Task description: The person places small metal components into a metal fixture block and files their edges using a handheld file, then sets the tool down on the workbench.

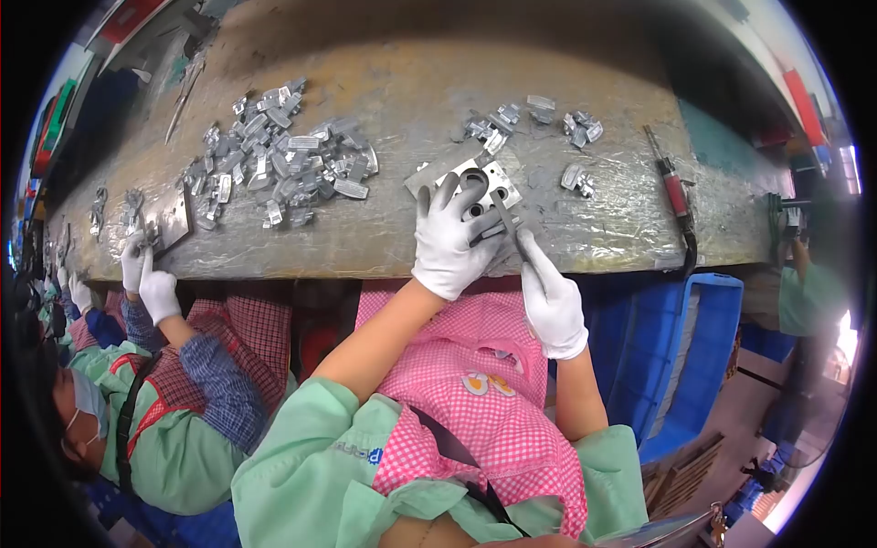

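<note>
My left hand (454, 239), in a white glove with grey fingertips, presses its bent fingers on a silvery metal block (499, 183) with round dark holes. The block sits at the table's near side, partly covered by the fingers. In my gloved right hand (554, 306) is a flat, narrow metal file (503, 216). Its tip points away from me and lies against the block, beside the left fingers. A thin metal plate (422, 179) shows behind the block. Small grey cast metal parts (494, 137) lie just beyond it.
A large heap of cast metal parts (301, 160) covers the table (393, 247) left of centre. A red-handled tool (675, 194) lies at the right. Blue crates (699, 356) stand below the right edge. At the left, a co-worker's gloved hands (157, 290) are near another metal plate (170, 219).
</note>
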The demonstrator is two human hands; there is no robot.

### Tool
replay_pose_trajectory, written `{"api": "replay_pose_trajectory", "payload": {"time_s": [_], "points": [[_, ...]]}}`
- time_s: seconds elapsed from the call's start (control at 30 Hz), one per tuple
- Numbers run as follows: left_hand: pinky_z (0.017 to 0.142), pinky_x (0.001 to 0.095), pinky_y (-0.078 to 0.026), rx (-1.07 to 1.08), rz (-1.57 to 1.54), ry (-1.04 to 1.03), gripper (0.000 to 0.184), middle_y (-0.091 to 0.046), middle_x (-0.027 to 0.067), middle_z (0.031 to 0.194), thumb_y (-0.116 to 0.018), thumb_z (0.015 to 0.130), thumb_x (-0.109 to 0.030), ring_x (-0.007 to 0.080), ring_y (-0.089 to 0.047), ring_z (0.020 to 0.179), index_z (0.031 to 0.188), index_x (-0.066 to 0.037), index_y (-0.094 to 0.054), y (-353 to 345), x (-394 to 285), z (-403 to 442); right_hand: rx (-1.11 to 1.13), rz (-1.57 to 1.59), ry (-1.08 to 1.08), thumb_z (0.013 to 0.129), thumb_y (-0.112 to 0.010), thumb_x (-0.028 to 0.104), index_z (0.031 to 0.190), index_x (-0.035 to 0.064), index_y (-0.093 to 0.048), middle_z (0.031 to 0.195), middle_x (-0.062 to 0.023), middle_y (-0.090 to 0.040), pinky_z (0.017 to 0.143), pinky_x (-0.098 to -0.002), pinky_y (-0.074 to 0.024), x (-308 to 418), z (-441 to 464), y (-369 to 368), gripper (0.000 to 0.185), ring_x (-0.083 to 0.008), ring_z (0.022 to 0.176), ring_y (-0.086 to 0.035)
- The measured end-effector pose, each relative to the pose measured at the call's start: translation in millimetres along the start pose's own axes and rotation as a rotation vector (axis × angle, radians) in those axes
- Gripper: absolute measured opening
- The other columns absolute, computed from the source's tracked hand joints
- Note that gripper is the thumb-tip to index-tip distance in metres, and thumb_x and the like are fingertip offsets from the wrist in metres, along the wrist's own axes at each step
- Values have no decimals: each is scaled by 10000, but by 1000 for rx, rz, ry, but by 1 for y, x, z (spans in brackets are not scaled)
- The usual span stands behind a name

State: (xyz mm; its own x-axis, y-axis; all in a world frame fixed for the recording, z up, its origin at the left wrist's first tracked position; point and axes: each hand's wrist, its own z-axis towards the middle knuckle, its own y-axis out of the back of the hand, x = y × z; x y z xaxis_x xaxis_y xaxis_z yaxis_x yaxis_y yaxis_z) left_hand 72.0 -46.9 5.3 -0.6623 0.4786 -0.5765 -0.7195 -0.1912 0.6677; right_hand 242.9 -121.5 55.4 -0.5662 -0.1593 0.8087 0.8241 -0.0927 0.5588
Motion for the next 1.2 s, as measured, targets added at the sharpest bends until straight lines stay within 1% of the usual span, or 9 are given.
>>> {"api": "replay_pose_trajectory", "payload": {"time_s": [0.13,0.37,0.47,0.53,0.9,0.93,1.0,1.03,1.2], "points": [[1036,580,-400,-63,-16,-19,318,-652,88,1271,-826,759,-277,437,-497,1297,1071,-224,-794,-11,2,2,-5,-294,26,958,-660,88,1379,156,-667,677,-184,-653,555,-406,-528,17,-22,0,426,-346,597,-690],[1031,618,-363,-25,-22,-7,300,-657,76,1226,-774,751,-280,420,-497,1281,1040,-204,-802,-13,3,6,-62,-375,38,951,-664,96,1363,188,-683,661,-185,-644,535,-420,-521,19,7,-8,422,-333,549,-669],[1011,608,-361,-88,-26,-10,305,-673,56,1201,-788,748,-337,404,-507,1265,1039,-247,-804,-14,-2,8,104,-351,-197,983,-608,37,1405,126,-642,1029,-284,-700,763,-366,-581,36,-22,8,433,-388,959,-729],[985,585,-378,-103,-10,0,321,-684,36,1184,-803,728,-353,382,-519,1255,1040,-276,-803,-16,-2,8,-20,-402,3,945,-655,73,1384,179,-669,720,-201,-667,545,-399,-527,23,-12,-2,452,-323,560,-670],[990,589,-372,-94,-46,14,254,-683,59,1153,-809,730,-392,352,-523,1242,929,-234,-816,-16,0,9,-25,-315,42,971,-648,86,1363,164,-683,792,-219,-693,610,-408,-554,18,4,-2,402,-362,684,-723],[989,593,-372,-118,-47,2,255,-679,63,1153,-806,733,-391,355,-518,1247,925,-224,-815,-16,-1,10,124,-315,-161,983,-616,19,1370,66,-657,1106,-265,-719,801,-333,-580,38,-4,9,392,-331,1002,-754],[988,603,-372,-119,-35,3,252,-672,69,1162,-794,735,-363,366,-508,1263,928,-202,-808,-15,-3,13,108,-421,-83,977,-614,9,1373,62,-654,1090,-261,-723,792,-339,-583,35,-23,15,401,-340,987,-754],[991,605,-370,-119,-35,7,253,-671,69,1169,-793,731,-343,368,-505,1270,938,-198,-806,-18,0,11,50,-432,-28,952,-653,70,1389,166,-658,753,-219,-669,585,-420,-536,30,-21,11,447,-381,632,-691],[1010,624,-363,-66,-48,23,285,-670,57,1205,-790,713,-280,375,-504,1285,989,-211,-805,-18,0,9,12,-256,3,992,-622,113,1403,200,-640,773,-238,-664,589,-455,-533,14,30,-6,420,-401,673,-694]]}}
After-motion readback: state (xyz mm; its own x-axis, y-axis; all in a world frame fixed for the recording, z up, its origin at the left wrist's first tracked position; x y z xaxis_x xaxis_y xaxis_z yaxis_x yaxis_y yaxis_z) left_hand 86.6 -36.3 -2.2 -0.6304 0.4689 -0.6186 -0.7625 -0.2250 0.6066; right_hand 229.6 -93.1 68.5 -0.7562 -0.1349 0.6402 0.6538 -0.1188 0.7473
